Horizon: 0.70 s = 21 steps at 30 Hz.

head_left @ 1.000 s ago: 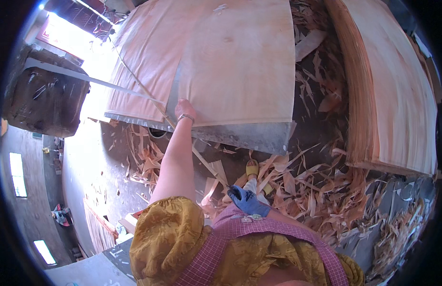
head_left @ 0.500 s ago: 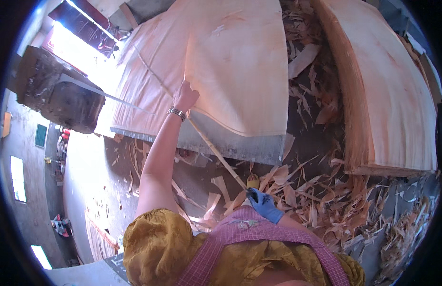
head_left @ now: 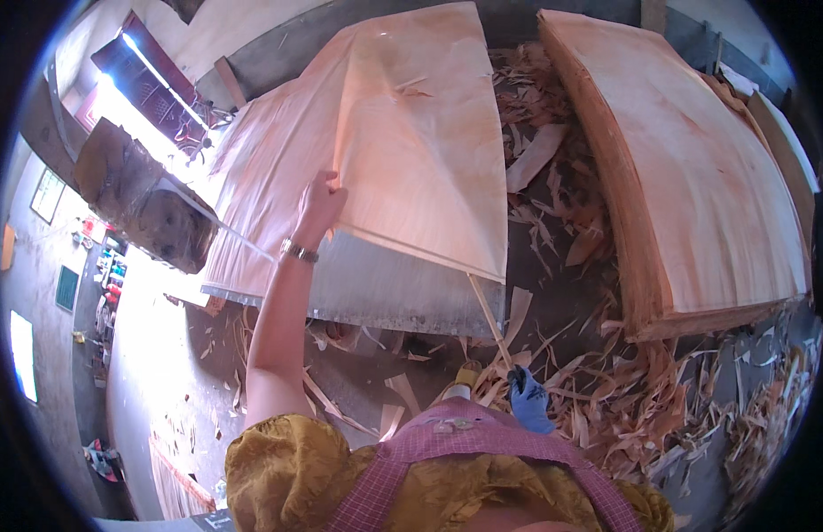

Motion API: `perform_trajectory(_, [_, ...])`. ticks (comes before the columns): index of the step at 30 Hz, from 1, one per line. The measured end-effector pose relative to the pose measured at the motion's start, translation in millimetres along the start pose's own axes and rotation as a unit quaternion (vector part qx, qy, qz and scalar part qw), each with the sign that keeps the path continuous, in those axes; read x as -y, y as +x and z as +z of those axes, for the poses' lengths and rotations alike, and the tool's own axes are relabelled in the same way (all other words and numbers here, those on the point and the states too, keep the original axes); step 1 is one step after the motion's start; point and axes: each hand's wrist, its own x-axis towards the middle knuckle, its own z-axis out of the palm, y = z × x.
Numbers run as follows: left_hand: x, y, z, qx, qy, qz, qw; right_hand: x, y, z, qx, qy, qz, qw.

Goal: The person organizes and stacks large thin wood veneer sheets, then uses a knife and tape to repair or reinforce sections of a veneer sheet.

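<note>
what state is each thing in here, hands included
left hand: bare, closed on the thin wood sheet's edge
right hand: blue-gloved, closed around the stick
thin wood sheet: partly lifted, creased upward near the left hand
stick: slanted, far end hidden by the sheet
grey tabletop: partly uncovered along its near edge
right-hand stack: many layers, piled up
wood scraps: loose, strewn on the floor

Two hands [head_left: 319, 206] show, with one glove [head_left: 531, 408], one wristband [head_left: 298, 251], one stick [head_left: 489, 312], one raised sheet [head_left: 411, 195].
</note>
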Motion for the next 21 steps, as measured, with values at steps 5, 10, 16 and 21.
perform_trajectory(5, [80.6, -20.0, 12.2, -0.013, -0.052, -0.026, 0.998, 4.8, 11.8, 21.2, 0.044, 0.133, 0.147, 0.979])
perform_trajectory(10, [162.0, -47.2, 65.7, 0.054, -0.160, -0.125, 0.978, 40.8, 64.8, 24.3, -0.102, 0.222, 0.058, 0.968])
perform_trajectory(16, [287.1, -71.9, 123.9, 0.051, -0.150, -0.125, 0.979, 36.1, 171.2, 73.6, -0.054, 0.396, 0.091, 0.912])
perform_trajectory(21, [225.3, -82.2, 170.2, 0.143, -0.079, -0.255, 0.953, 53.4, 216.7, 29.5, 0.008, 0.465, 0.219, 0.858])
